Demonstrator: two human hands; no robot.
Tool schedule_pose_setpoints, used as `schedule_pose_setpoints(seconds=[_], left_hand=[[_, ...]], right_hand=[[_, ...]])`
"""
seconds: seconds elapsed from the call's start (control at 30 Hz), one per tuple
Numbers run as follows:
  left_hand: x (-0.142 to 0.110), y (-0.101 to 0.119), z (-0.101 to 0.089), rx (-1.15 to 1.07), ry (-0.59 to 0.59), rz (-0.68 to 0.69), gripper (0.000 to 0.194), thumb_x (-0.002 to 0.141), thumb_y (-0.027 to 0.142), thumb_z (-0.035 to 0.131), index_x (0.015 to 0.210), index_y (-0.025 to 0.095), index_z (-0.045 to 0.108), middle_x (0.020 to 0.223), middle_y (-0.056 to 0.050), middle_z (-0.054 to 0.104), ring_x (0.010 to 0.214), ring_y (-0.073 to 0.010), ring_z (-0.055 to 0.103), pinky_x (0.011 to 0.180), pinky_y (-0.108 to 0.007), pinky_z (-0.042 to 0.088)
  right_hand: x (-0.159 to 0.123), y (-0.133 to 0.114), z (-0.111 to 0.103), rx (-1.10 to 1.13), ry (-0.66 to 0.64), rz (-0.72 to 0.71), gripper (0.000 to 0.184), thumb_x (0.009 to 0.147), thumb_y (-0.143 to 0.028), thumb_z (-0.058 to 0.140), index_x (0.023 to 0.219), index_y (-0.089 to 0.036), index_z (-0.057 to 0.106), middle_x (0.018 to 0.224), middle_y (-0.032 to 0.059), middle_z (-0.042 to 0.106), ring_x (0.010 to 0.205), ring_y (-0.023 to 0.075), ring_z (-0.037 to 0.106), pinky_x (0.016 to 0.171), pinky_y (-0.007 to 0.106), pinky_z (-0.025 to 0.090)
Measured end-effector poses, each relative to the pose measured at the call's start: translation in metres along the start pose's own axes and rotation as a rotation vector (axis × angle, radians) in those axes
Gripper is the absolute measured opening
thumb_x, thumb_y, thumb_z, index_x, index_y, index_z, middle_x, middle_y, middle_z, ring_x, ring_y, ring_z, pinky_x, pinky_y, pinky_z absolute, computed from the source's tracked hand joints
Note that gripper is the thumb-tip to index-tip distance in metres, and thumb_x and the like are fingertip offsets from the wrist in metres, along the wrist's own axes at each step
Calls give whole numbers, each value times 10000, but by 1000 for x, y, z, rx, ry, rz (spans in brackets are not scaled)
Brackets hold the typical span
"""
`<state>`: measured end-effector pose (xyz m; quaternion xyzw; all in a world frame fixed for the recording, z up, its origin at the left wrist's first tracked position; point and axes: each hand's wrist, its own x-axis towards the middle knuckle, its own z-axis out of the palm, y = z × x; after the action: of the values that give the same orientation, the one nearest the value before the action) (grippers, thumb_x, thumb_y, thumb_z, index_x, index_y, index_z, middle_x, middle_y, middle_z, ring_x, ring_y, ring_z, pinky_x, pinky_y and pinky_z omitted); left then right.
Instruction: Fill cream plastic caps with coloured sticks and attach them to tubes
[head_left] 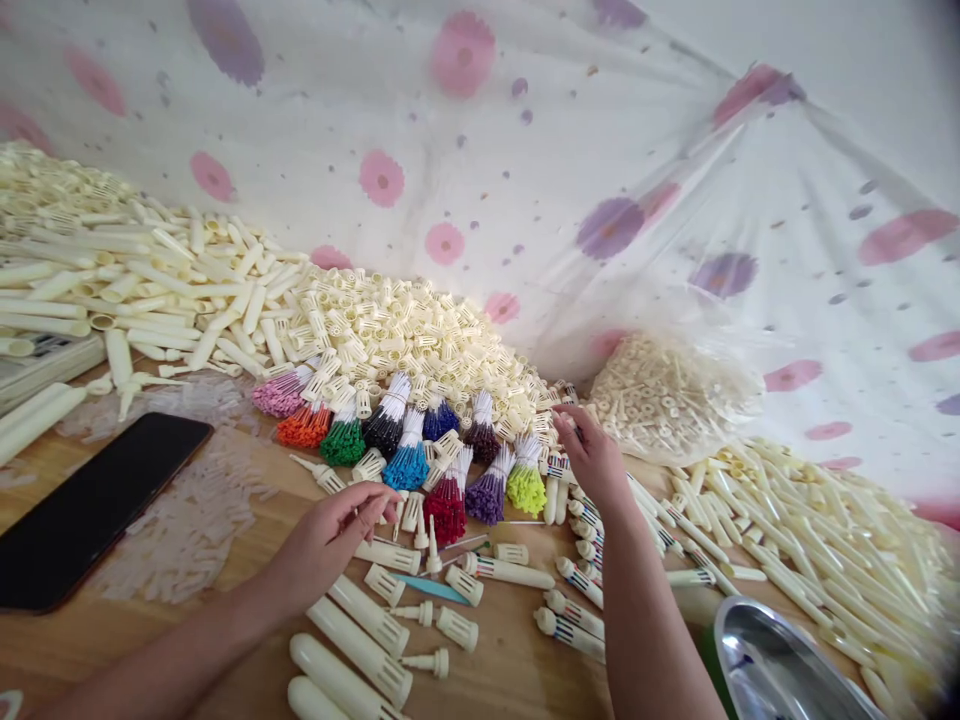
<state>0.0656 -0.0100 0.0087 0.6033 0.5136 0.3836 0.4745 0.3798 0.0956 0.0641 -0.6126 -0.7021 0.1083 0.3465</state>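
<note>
My left hand hovers over the table just left of the red refill bundle, its fingers curled and thumb pressed toward the index finger. What it pinches, if anything, is too small to make out. At the right end of the pile of cream slotted barrels, my right hand has bent fingers close together; whatever lies in them is hidden. Several tied bundles of coloured pen refills, among them a yellow bundle and a blue bundle, stand between the hands. Below lie cream pen tubes and a plunger-like piece.
A black phone lies at left beside clear plastic bits. Multicolour pens lie under my right forearm. At right are a bag of small parts, more cream tubes and a metal tray. A flowered sheet hangs behind.
</note>
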Motion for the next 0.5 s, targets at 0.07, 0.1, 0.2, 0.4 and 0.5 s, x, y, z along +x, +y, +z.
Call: schedule_pose_setpoints(seconds=[0.07, 0.1, 0.2, 0.4, 0.5], left_hand=[[0, -1, 0, 23, 21, 4, 294, 891, 374, 428, 996, 189, 632, 824, -32, 690, 655, -161, 561, 576, -229, 445], [-1, 0, -1, 35, 32, 1, 286, 885, 368, 442, 997, 191, 636, 825, -34, 695, 667, -165, 573, 572, -228, 448], [-4, 2, -1, 60, 59, -6, 248, 854, 354, 506, 990, 201, 647, 832, -41, 702, 721, -183, 608, 561, -222, 462], [-10, 1, -3, 165, 75, 109, 181, 830, 287, 554, 965, 231, 661, 842, -28, 693, 699, -172, 623, 529, -201, 466], [-11, -1, -6, 216, 86, 164, 182, 837, 258, 537, 971, 226, 656, 844, -28, 693, 691, -165, 621, 525, -195, 460]], right_hand=[[4, 17, 0, -47, -4, 7, 487, 778, -584, 513, 1054, -198, 622, 779, 75, 642, 782, 268, 565, 720, 421, 426], [5, 22, 1, -57, -5, 4, 508, 771, -585, 520, 1080, -192, 614, 846, 96, 656, 848, 287, 561, 744, 438, 426], [-2, 18, 3, -42, -34, -15, 482, 797, -547, 514, 1122, -199, 589, 1046, 118, 646, 970, 285, 548, 782, 432, 442], [-53, -41, -21, 308, -1002, -278, 183, 781, -379, 648, 898, -238, 644, 856, 21, 667, 768, 179, 611, 697, 307, 479], [-104, -58, -18, 150, -1433, -603, 211, 728, -223, 692, 934, -248, 650, 874, 29, 686, 785, 192, 630, 624, 267, 463]])
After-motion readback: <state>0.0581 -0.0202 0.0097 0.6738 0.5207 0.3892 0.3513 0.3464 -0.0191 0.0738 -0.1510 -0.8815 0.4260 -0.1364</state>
